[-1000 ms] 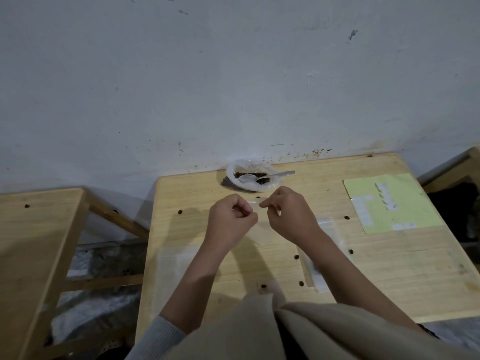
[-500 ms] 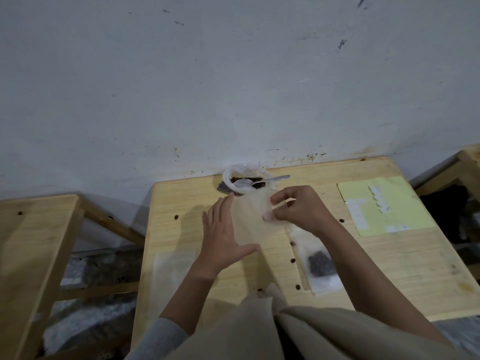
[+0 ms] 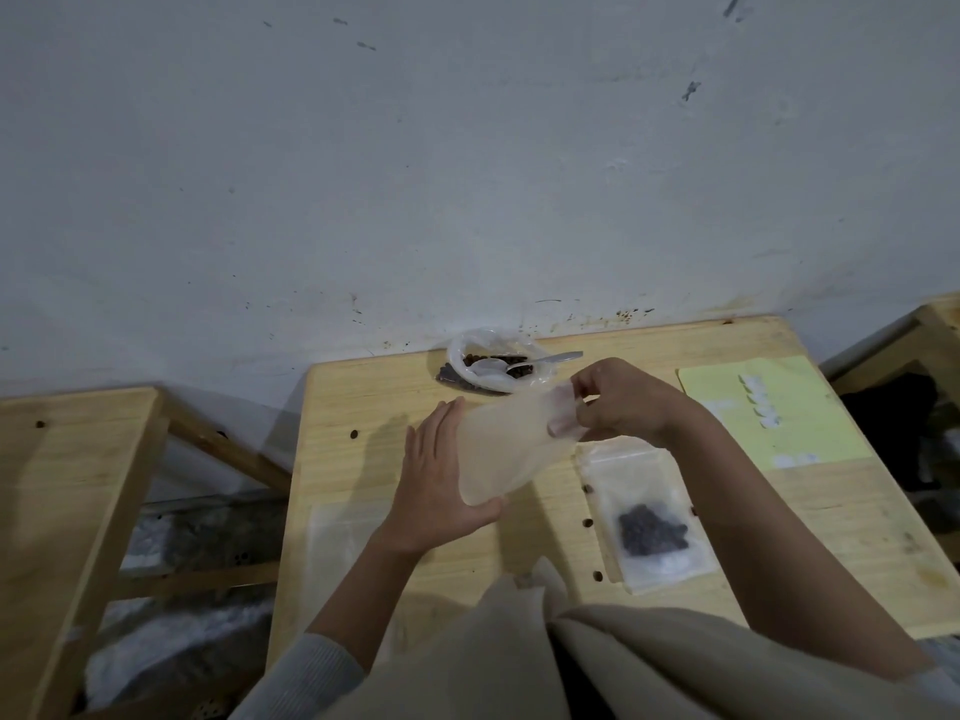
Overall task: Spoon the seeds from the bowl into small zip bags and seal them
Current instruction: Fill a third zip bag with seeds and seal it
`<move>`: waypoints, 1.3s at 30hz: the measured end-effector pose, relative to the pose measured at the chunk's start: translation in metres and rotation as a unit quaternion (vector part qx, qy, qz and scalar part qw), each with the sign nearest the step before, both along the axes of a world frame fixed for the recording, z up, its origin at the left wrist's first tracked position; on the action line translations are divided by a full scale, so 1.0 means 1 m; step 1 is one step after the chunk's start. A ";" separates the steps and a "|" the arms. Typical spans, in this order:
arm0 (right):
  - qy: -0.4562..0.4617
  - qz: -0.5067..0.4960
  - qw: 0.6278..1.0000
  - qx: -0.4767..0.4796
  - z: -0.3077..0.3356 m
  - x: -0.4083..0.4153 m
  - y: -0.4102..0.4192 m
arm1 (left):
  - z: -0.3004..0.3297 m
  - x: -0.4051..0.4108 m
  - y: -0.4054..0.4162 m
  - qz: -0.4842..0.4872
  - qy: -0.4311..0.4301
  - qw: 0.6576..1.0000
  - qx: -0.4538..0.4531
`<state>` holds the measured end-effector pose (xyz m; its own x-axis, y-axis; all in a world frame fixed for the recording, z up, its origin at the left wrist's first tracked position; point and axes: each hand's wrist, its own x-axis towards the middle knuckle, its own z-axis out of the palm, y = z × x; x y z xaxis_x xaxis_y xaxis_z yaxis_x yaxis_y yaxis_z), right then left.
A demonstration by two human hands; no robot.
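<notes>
Far left: second wooden table (image 3: 78, 459), bare pale planks, apart from the work.

Left hand (image 3: 436, 480) flat, fingers straight, laid against the empty zip bag (image 3: 506, 446), thumb under its lower edge; judged a backing so the limp film stays spread.

Bag thin, frosted, soft, held above the work table (image 3: 857, 537), no seeds inside.

Behind, by the wall: clear plastic bowl (image 3: 457, 356) of dark round seeds (image 3: 475, 358), two spoons (image 3: 550, 359) resting in it, within reach.

Right hand (image 3: 623, 402) pinching the bag's top edge, probably to part the mouth.

Near right: filled bag (image 3: 649, 517) lying flat, seeds pooled low; seal state not discernible.

Far right: yellow sheet (image 3: 805, 407) with small white labels.
</notes>
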<state>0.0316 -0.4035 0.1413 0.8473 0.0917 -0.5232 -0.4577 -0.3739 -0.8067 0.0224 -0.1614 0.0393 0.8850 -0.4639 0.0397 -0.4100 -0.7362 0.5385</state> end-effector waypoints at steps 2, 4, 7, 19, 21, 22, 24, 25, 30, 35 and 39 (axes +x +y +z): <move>0.004 0.003 1.000 0.005 -0.001 0.000 0.001 | -0.001 0.001 0.002 0.007 0.004 1.000 0.003; 0.004 -0.001 1.000 0.010 -0.002 0.000 0.004 | -0.001 0.001 0.003 0.013 0.013 1.000 0.005; -0.004 -0.031 0.999 0.030 -0.004 0.001 0.009 | 0.000 -0.001 -0.001 0.033 0.029 0.999 -0.004; -0.034 -0.051 0.998 0.032 -0.030 -0.001 0.027 | 0.018 -0.004 -0.049 0.077 -0.019 0.993 -0.083; -0.039 -0.102 0.992 0.063 -0.038 0.001 0.027 | 0.015 0.000 -0.049 0.097 -0.008 0.991 -0.095; -0.037 -0.141 0.986 0.082 -0.042 0.002 0.026 | 0.013 0.002 -0.048 0.106 0.004 0.990 -0.098; -0.020 -0.243 0.964 0.107 -0.053 0.007 0.023 | 0.010 0.008 -0.045 0.118 0.029 0.988 -0.095; -0.007 -0.300 0.948 0.111 -0.060 0.012 0.021 | 0.007 0.012 -0.044 0.123 0.041 0.987 -0.091; 0.033 -0.456 0.885 0.084 -0.096 0.043 0.006 | -0.003 0.035 -0.042 0.156 0.109 0.977 -0.095; 0.050 -0.528 0.837 0.136 -0.116 0.082 0.008 | -0.005 0.068 -0.047 0.159 0.198 0.959 -0.124; 0.016 -0.523 0.840 0.144 -0.120 0.099 0.020 | -0.008 0.089 -0.049 0.167 0.259 0.941 -0.140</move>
<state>0.1309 -0.3839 0.0216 0.5284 -0.5673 -0.6316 -0.4370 0.4561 -0.7753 0.1117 -0.2108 0.0315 0.9140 -0.1919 -0.3574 0.1895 -0.5770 0.7945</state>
